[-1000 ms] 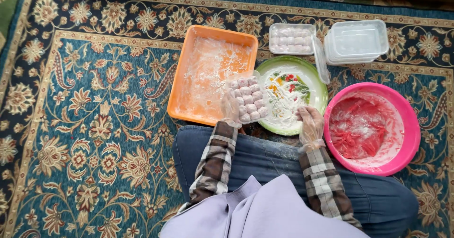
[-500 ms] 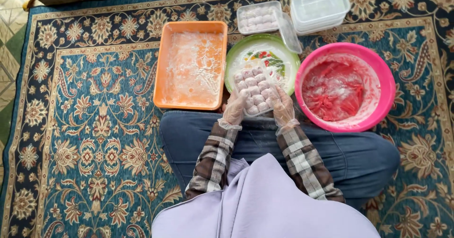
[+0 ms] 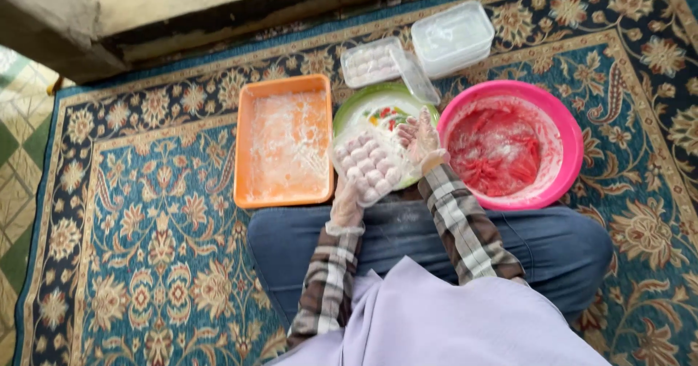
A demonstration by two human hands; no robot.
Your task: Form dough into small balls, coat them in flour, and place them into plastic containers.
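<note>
orange tray (image 3: 285, 142), green plate (image 3: 371, 106), pink bowl (image 3: 512, 145) on carpet (image 3: 138, 213)

The box (image 3: 366, 164) of balls covers the lower left of the green plate (image 3: 378, 104), so the plate's picture shows only in part. Most of the left hand (image 3: 346, 202) lies under the box; its fingers cannot be made out. The right hand (image 3: 420, 139), in a clear glove, blurs at the fingertips just right of the box. Behind the plate, the contents of the stacked tubs (image 3: 454, 37) are too dim to tell. The rug (image 3: 145, 264) is cut off on every side.
</note>
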